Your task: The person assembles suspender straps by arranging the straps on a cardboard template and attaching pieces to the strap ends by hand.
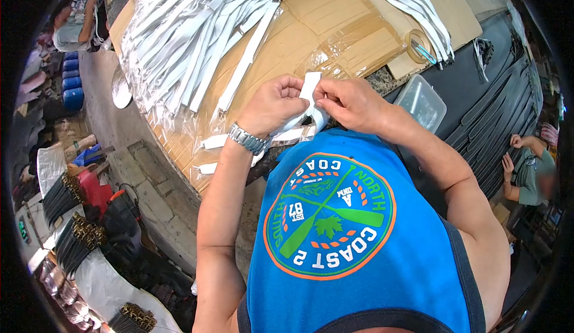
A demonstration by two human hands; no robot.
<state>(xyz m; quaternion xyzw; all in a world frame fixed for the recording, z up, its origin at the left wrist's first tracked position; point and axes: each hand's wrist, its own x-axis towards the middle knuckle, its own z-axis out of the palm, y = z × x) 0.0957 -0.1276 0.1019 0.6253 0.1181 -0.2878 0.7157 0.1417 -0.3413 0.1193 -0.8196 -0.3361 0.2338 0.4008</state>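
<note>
My left hand (pixel 275 102), with a metal watch at its wrist, is closed on a white strap (pixel 311 87) near the table's front edge. On the strap's other side my right hand (pixel 342 102) pinches it, thumb and fingers pressed together. The strap's flat end stands up between the hands, and its lower part loops down beneath them. More white straps (pixel 209 40) lie in a large pile on the cardboard (pixel 305 25) beyond my left hand. Two strap ends (pixel 215 142) stick out beside my left wrist.
A tape roll (pixel 417 46) with a blue cutter (pixel 426 55) lies at the right, near a clear plastic container (pixel 422 102). Long black straps (pixel 490 117) cover the right surface. One person (pixel 529 171) is at the right, another (pixel 75 31) at the upper left.
</note>
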